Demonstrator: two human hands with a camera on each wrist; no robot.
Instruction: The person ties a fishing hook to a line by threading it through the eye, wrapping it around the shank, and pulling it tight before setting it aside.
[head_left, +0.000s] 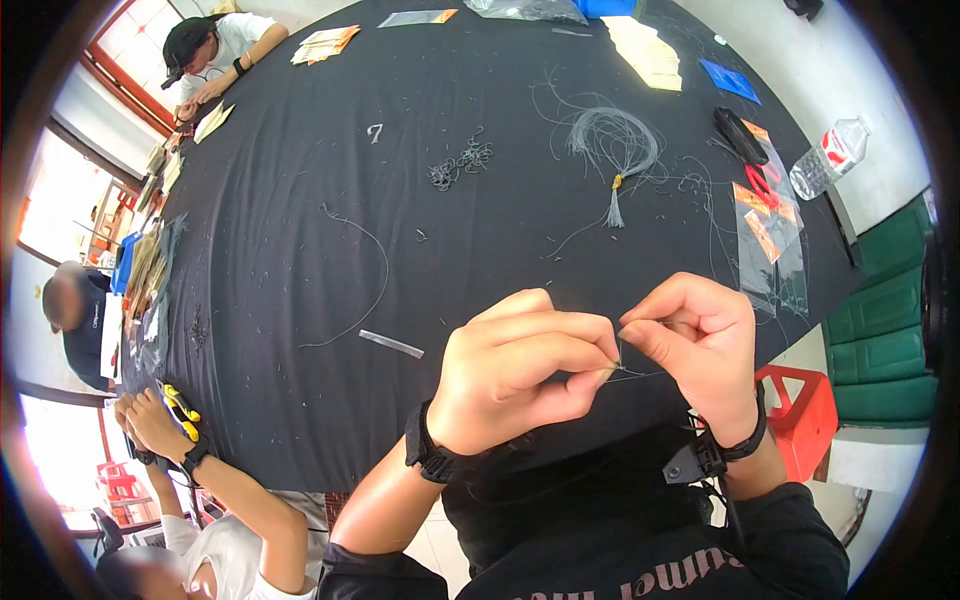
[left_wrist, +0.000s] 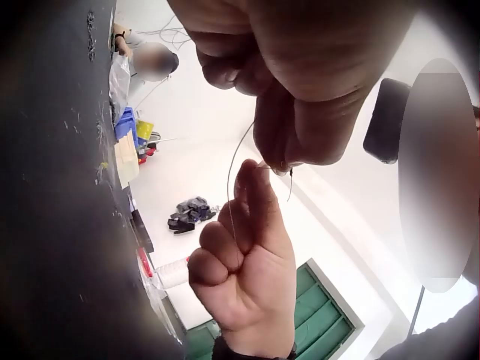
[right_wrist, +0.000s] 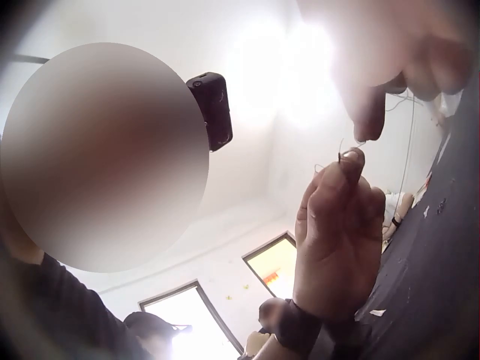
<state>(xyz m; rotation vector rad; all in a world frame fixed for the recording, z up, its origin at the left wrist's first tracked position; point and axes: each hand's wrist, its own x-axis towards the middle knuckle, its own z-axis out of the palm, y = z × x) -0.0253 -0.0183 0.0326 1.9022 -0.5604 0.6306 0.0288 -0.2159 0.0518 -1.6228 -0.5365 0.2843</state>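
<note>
My left hand [head_left: 530,370] pinches a tiny dark fish hook [right_wrist: 340,157] between thumb and index finger, most of it hidden by the fingertips. A thin, clear fishing line [left_wrist: 229,180] curves from there across to my right hand [head_left: 700,345]. The right thumb and index finger pinch the line close beside the left fingertips, and its other fingers curl inward. Both hands are raised over the near edge of the black-covered table [head_left: 300,230]. Beyond them lies a bundle of fishing line [head_left: 615,145], tied with a yellow band. A pile of hooks [head_left: 460,165] sits farther left.
A loose line [head_left: 386,260] and a clear strip [head_left: 391,344] lie left of my hands. At right are red scissors [head_left: 763,187], plastic packets [head_left: 770,245] and a water bottle [head_left: 832,157]. Other people sit around the table; yellow-handled pliers [head_left: 181,412] lie by one person's hands.
</note>
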